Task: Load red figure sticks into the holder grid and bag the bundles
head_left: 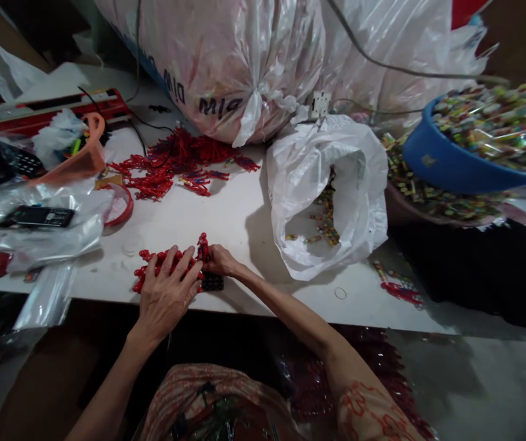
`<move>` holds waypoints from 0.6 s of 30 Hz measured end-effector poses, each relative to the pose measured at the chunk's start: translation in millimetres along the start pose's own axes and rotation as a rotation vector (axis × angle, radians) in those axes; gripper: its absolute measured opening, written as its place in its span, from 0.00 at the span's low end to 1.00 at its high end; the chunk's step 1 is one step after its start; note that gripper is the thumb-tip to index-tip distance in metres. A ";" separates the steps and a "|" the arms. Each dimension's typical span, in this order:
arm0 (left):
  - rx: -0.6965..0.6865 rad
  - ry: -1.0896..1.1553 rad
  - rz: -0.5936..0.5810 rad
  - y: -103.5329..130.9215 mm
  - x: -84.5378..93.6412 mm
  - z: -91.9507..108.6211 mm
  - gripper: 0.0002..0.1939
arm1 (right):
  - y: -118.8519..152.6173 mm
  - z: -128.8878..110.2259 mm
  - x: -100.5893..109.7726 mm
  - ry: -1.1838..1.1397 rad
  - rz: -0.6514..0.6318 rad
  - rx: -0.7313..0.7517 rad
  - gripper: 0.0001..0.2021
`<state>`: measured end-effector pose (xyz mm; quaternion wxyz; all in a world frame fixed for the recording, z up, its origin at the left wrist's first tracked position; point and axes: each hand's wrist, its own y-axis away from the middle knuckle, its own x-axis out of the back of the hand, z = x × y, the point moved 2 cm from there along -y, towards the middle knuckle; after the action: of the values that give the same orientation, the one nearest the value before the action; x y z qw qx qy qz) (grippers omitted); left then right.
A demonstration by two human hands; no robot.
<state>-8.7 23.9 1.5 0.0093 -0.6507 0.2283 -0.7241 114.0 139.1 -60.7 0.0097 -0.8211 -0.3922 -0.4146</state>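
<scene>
Near the table's front edge, red beaded pieces [142,271] stand in rows over a black tray with holes [213,282]. My left hand [169,291] lies across the red pieces with its fingers spread. Beside it on the right, my right hand [219,260] has its fingers pinched on an upright red piece [202,244] above the tray. Much of the tray and many pieces are hidden under my left hand.
A pile of red figures [166,165] lies behind. An open white bag [281,177] holds small coloured pieces. At the right stands a blue basin [455,168], full of wrapped pieces. An orange basket [72,165], red tape roll [127,205] and phone [42,215] are left.
</scene>
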 end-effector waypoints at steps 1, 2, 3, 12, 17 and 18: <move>-0.006 -0.018 0.007 -0.4 0.2 0.7 0.19 | 1.9 -2.3 -1.7 0.087 -0.009 0.018 0.08; -0.011 -0.029 0.009 -1.0 0.6 1.3 0.19 | 4.1 -4.0 -3.6 0.166 -0.006 0.046 0.10; -0.015 -0.033 0.009 -1.8 1.0 1.7 0.20 | 6.0 -4.8 -4.9 0.228 0.005 0.076 0.13; -0.016 -0.026 0.018 -4.9 -1.5 1.0 0.22 | -89.6 1.2 75.8 0.344 0.145 -0.017 0.21; -0.036 -0.081 0.042 -5.0 -1.1 0.5 0.20 | -119.4 -1.7 95.1 0.487 0.307 -0.136 0.23; -0.036 -0.089 0.050 -5.1 -0.8 0.4 0.20 | -113.0 1.3 88.9 0.484 0.276 -0.149 0.21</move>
<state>-6.7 28.5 2.5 0.0259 -0.6765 0.2571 -0.6896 72.3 274.3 -35.3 0.0988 -0.7425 -0.2312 -0.6208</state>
